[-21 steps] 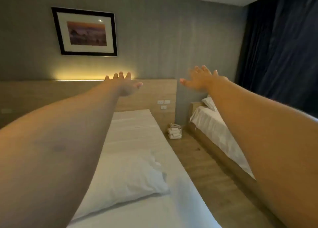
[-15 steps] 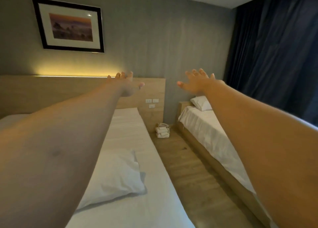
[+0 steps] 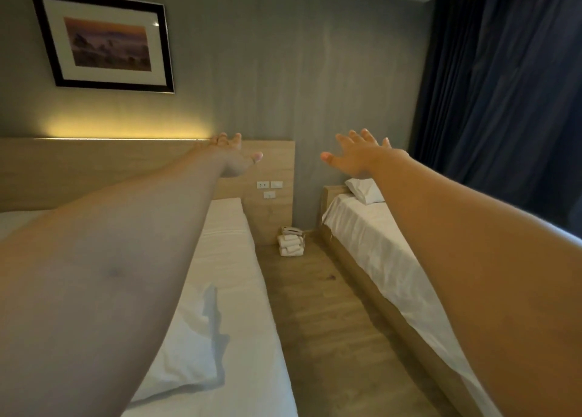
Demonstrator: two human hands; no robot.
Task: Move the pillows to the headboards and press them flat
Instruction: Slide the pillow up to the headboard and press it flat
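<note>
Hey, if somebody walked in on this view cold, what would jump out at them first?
Two bare arms stretch forward, the left hand and right hand open and empty in mid-air. Below the left arm, a white pillow lies at the near end of the left bed. A framed picture hangs upper left.

A framed picture (image 3: 105, 40) of an orange sunset scene hangs tilted on the grey wall (image 3: 283, 79), above a strip of warm yellow light (image 3: 126, 130). Dark blue curtains (image 3: 510, 101) cover the right side of the room. Three white wall sockets (image 3: 269, 188) sit on a wooden panel. A small stack of folded white towels (image 3: 291, 241) stands on the wooden floor (image 3: 333, 338), with something lying on top of it.
</note>
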